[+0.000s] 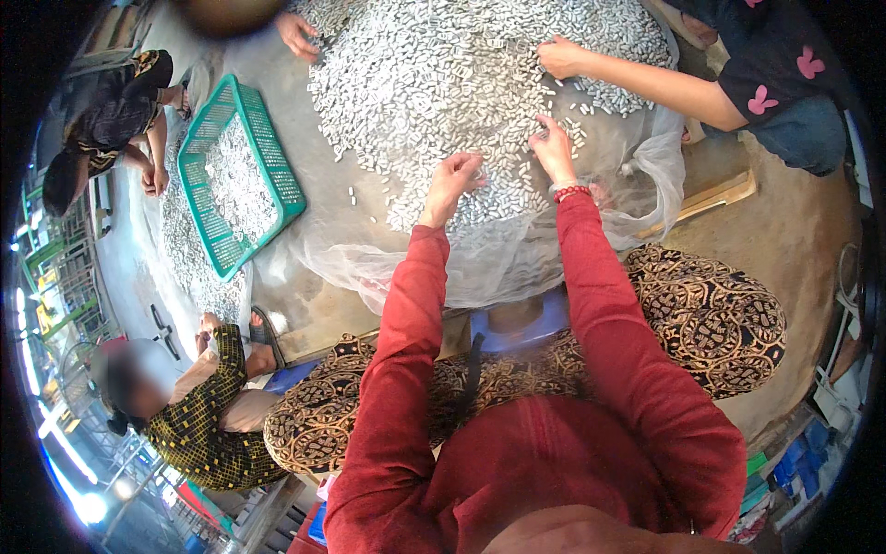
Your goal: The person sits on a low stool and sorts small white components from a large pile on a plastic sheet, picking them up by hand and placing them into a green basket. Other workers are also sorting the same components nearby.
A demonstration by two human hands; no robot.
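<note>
Hundreds of small silvery, stubby capsule-shaped pieces (406, 111) lie in a broad heap that begins at both hands and spreads ahead of them, away from the body. The relation that matters most is at the heap's near edge: a patch of pieces fills the space between the hands, rightward of the left hand (452, 186) and leftward of the right hand (554, 150). The pieces share no common long axis; they point every way. The right hand reaches slightly farther into the heap, but neither is clearly nearer to that patch.

The left hand is curled, thumb and fingertips drawn close together just over the pieces; whether one is pinched there cannot be told. The right hand, below which a red beaded bracelet (572, 192) circles the wrist, has thumb and forefinger parted somewhat at the pieces; any grasp there is too small to make out.

Translucent white netting (365, 272) lies nearer the body than the hands. Well left of the left hand stands a green perforated plastic basket (273, 157) holding similar pieces. Beyond the right hand, a co-worker's hand (557, 57) touches the heap.
</note>
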